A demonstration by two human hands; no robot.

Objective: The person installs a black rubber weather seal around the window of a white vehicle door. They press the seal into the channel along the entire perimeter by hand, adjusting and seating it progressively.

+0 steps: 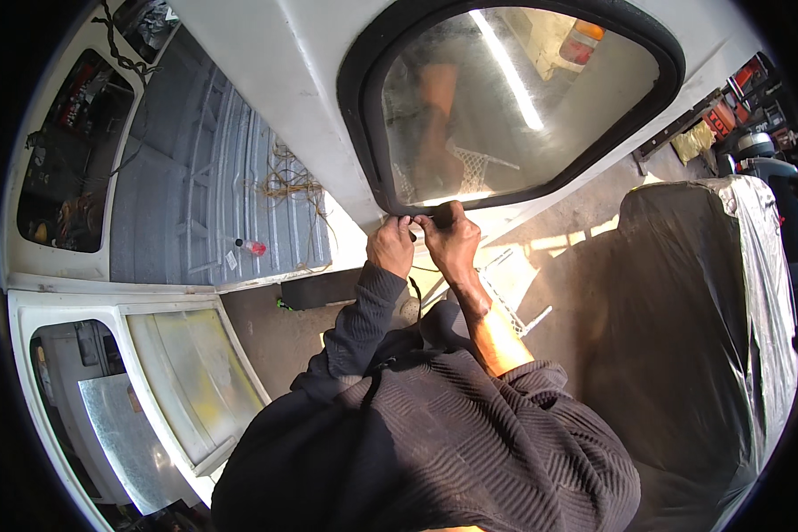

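A window with a thick black rubber seal round its rim sits in a white vehicle door. At the seal's lower left corner my two hands meet, fingertips nearly touching. My left hand is closed in a pinch on the black rubber, its sleeve down to the wrist. Beside it, my right hand also pinches at the seal's bottom edge, thumb and forefinger together. A thin black strand hangs below the hands; whether it joins the seal I cannot tell.
Left of the door lies a ribbed grey cargo floor with tangled brown strands and a small red-capped clear bottle. Another open white door stands at lower left. A plastic-covered seat is on the right. Behind my right forearm is a white metal frame.
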